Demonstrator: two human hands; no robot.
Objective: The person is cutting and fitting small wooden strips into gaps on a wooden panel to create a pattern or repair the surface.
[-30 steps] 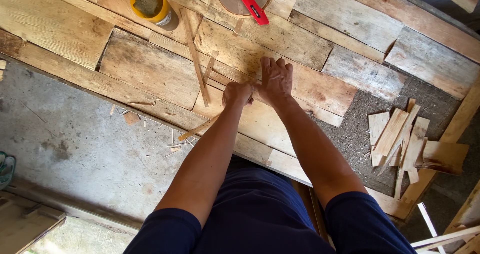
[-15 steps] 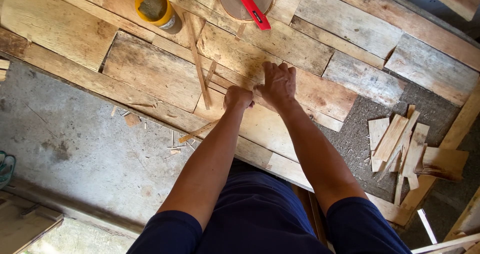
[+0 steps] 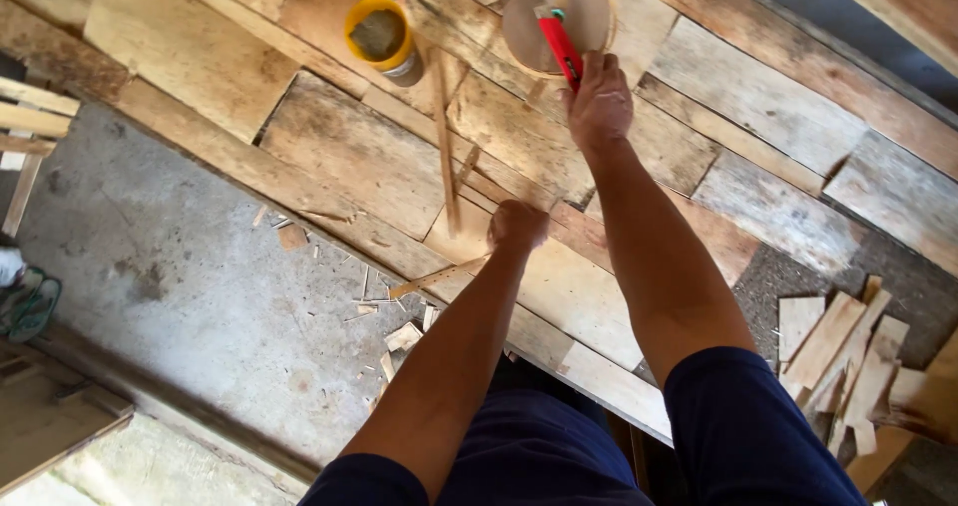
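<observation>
Weathered plank floor [image 3: 349, 157], concrete patch [image 3: 180, 286]

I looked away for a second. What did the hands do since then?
The right hand left the left hand and reached forward to the red tool on the round wooden piece. The left hand stayed, fisted on the plank. The yellow tub stayed put.
</observation>
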